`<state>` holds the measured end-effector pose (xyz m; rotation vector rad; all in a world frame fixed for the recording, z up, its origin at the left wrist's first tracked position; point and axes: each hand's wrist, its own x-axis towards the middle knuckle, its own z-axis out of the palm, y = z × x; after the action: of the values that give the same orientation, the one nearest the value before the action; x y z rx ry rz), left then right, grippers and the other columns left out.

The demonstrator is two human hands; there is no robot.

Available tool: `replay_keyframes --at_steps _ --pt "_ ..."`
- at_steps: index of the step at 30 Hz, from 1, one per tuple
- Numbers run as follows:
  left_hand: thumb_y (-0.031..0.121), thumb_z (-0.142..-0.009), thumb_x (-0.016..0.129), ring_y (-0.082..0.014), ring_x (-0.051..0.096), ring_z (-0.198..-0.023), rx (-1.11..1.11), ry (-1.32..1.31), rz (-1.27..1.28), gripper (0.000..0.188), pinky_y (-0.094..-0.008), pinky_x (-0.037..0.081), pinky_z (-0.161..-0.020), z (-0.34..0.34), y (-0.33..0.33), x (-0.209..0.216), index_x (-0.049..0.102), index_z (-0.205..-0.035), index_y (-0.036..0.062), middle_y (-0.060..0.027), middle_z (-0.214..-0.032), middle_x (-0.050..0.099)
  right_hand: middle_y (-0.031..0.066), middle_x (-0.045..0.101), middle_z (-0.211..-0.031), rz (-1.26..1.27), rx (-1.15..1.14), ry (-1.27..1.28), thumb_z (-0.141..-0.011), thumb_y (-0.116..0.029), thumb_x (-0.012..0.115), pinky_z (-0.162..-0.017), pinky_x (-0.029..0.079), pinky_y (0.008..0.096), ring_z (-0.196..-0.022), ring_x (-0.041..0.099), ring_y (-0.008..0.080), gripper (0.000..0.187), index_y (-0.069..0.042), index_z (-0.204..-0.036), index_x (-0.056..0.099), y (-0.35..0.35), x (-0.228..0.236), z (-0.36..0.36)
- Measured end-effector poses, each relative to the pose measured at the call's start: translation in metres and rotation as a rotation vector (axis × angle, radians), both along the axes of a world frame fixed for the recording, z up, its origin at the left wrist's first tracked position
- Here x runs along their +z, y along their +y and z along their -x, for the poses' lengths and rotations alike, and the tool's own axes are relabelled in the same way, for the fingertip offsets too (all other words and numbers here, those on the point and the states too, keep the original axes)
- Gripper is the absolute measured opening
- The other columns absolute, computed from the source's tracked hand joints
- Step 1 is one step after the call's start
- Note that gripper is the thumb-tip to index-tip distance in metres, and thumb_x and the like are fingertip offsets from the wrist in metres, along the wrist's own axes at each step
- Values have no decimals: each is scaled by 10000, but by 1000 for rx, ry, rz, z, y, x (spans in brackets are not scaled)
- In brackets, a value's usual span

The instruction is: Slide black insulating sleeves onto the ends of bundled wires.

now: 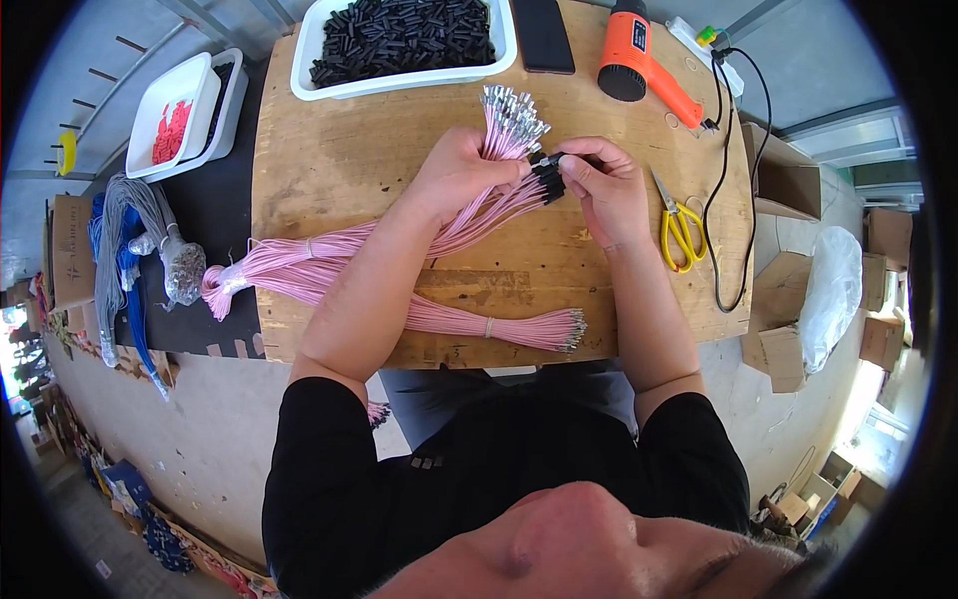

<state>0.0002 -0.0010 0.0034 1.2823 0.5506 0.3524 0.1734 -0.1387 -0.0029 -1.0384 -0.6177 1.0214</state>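
Note:
My left hand (pixel 467 168) is closed around a bundle of pink wires (pixel 459 232) near its upper end. Bare silver metal terminals (pixel 514 118) fan out above that grip. Several wires at the bundle's right side end in black sleeves (pixel 547 182). My right hand (pixel 603 185) pinches a small black sleeve between thumb and fingertips, right beside those wire ends. A second pink wire bundle (pixel 464 321), tied with a band, lies along the table's near edge with its metal ends pointing right.
A white tray (pixel 304 78) of black sleeves stands at the back, beside a black phone (pixel 544 38). An orange heat gun (pixel 659 75) and yellow-handled scissors (pixel 679 235) lie at right, near a black cord (pixel 720 180). Grey wire bundles (pixel 150 215) and a tub of red pieces (pixel 172 130) sit at left.

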Motion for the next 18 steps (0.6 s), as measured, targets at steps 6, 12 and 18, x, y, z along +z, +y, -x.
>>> replay_keyframes --at_steps 6,12,18 --pt "65 -836 746 -119 610 -686 -2 -2 -21 118 -264 488 -652 0 -1 1 693 -895 -22 -56 -779 674 6 665 -860 26 -8 -39 -884 12 713 -632 417 203 -728 547 61 150 -4 -1033 714 0 1 1" --pt "65 -838 746 -122 615 -693 7 -10 -21 125 -267 495 -660 -1 0 -2 696 -907 -27 -61 -787 679 11 621 -817 24 -6 -95 -903 41 676 -614 376 214 -688 483 75 117 16 -1016 695 1 1 3" --pt "97 -832 770 -143 657 -695 19 -25 34 180 -281 543 -659 -2 1 -7 705 -924 -44 -81 -806 698 3 663 -848 16 -31 -95 -880 18 715 -637 412 206 -722 537 57 126 0 -1004 714 -1 1 1"
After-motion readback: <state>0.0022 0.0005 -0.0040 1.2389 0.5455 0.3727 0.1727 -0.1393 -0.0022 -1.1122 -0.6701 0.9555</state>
